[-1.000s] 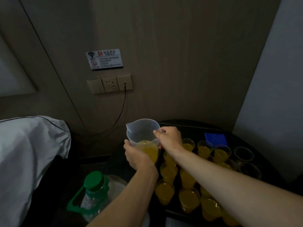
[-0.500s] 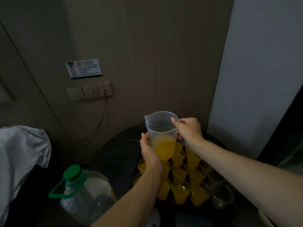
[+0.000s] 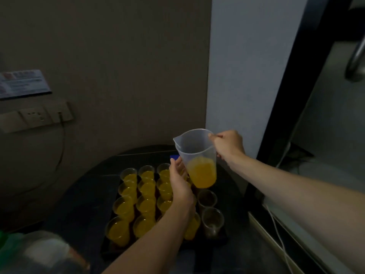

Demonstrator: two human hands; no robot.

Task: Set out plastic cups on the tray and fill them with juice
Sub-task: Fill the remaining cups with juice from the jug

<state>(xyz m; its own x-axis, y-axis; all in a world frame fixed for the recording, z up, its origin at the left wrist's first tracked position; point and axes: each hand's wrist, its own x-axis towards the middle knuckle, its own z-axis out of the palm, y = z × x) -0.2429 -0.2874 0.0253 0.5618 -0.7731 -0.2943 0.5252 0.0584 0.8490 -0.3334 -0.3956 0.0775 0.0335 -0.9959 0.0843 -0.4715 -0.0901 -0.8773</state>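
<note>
The dark round tabletop (image 3: pixel 85 194) carries one black tray (image 3: pixel 219 238), which lies near the wall corner. At the lower left edge stands one clear bottle (image 3: pixel 39 254) with green parts, too blurred to tell more.

One translucent plastic jug (image 3: pixel 195 151) hangs in the air above the tray's far right part, roughly upright, its spout turned to the left. Orange juice (image 3: pixel 201 175) fills about its lower third. The right hand (image 3: pixel 229 145) has its grip clenched round the handle at the jug's rim. The left hand (image 3: pixel 180 184) is released: its fingers lie fairly straight against the jug's lower left wall and grasp nothing.

On the tray, twelve filled cups (image 3: pixel 118 232) of juice can be counted, set in rows; the left forearm hides part of the rows, so there may be more. Two empty cups (image 3: pixel 213 220) stand in the right column, one behind the other, below the jug.

One small blue thing (image 3: pixel 174 156) shows behind the tray, just beside the left fingertips.
</note>
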